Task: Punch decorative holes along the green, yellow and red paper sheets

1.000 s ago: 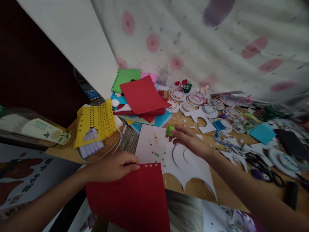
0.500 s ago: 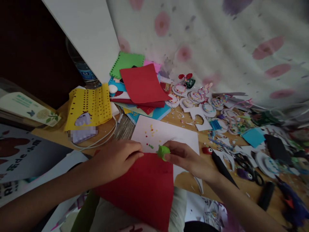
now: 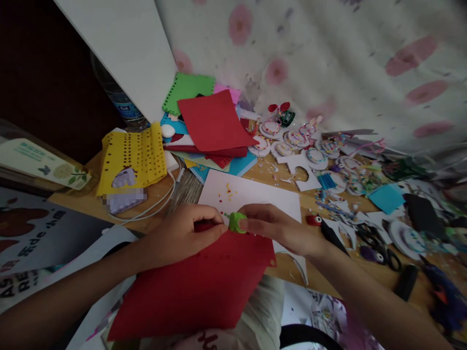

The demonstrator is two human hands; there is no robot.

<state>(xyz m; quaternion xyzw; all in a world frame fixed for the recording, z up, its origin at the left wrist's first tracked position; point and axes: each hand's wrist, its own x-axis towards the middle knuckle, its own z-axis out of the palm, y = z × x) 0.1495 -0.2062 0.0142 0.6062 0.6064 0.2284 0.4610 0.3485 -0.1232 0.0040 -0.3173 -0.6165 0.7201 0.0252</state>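
Note:
A red foam sheet (image 3: 204,287) slopes from the table edge down over my lap, with small punched holes along its upper part. My left hand (image 3: 189,231) is closed on the sheet's upper edge, thumb on top. In my right hand (image 3: 275,226) is a small green craft punch (image 3: 237,222), gripped between thumb and fingers at the sheet's top edge, close to my left fingertips. Behind it lies a white paper sheet (image 3: 262,192) with tiny yellow, red and green cut-outs on it.
A yellow punched sheet (image 3: 146,150) with a lilac piece and a white cable lie at left. Stacked coloured sheets (image 3: 211,121) sit at the back. Bead rings on white discs, paper scraps, scissors (image 3: 394,260) and a black marker (image 3: 405,283) crowd the right. A water bottle (image 3: 126,109) stands back left.
The red sheet has turned and shifted, its lower part swinging left and its punched right corner now showing. The green punch has moved slightly left along the edge, nearer my left hand.

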